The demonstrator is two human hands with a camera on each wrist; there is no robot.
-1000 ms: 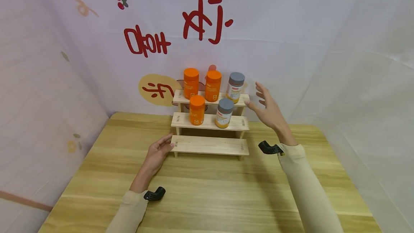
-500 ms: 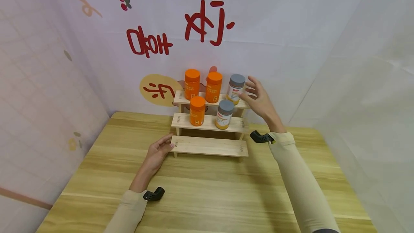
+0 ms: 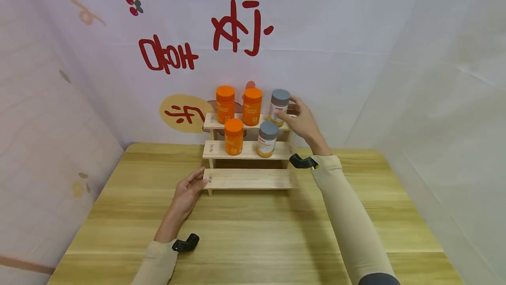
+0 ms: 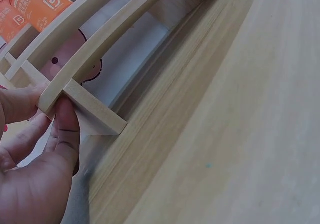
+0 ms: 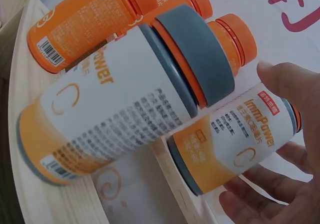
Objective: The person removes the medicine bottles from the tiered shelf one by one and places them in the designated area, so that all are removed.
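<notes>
A: What is the right hand [image 3: 303, 121] busy with?

B: The back jar [image 3: 279, 108]. It's grey-lidded and upright, at the right end of the top of the rack [image 3: 250, 149], just above and right of centre in the head view.

A: Does the hand have it?

B: Not firmly, I'd say. In the right wrist view it stands wide around the back jar, thumb towards one side and fingers along the other, at the right of the frame. Whether the fingertips touch, I can't tell.

A: And the left hand [image 3: 189, 189]?

B: It pinches the left end of the bottom board [image 3: 250, 179], thumb above and fingers beneath. That shows well at the left of the left wrist view. I take it to be steadying the rack.

A: So which step is this?

B: Taking hold, as I judge it. The back jar looks to be standing on its board, not lifted.

A: What does the next move call for?

B: Drawing thumb and fingers in evenly, with the left hand bracing the rack. I'd avoid swinging sideways: an orange jar [image 3: 252, 107] stands just left, and the front jar [image 3: 266, 141], also grey-lidded, sits one level lower.
</notes>
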